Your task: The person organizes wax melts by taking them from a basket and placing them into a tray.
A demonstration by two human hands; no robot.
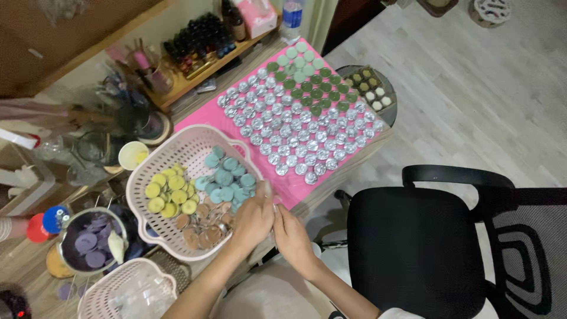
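- Both hands meet just off the pink basket (177,155), at its right rim.
- Left hand (253,221) & right hand (292,236): fingers pinched together on a small clear lid/cup (269,190); too small to tell which.
- It's held upright-ish, long axis roughly vertical, tip pointing toward the mat.
- Pink mat (201,118) beyond basket: most silver tins (307,133) look empty, green-filled ones (310,88) at far end only.
- Basket holds teal, yellow, brown discs (224,177); judging by that, plenty left.

Single head-worn camera looking steeply down from above, facing a cluttered worktable (295,192) stretching far left, an office chair (413,236) sitting near right, hands appearing close at the bottom edge
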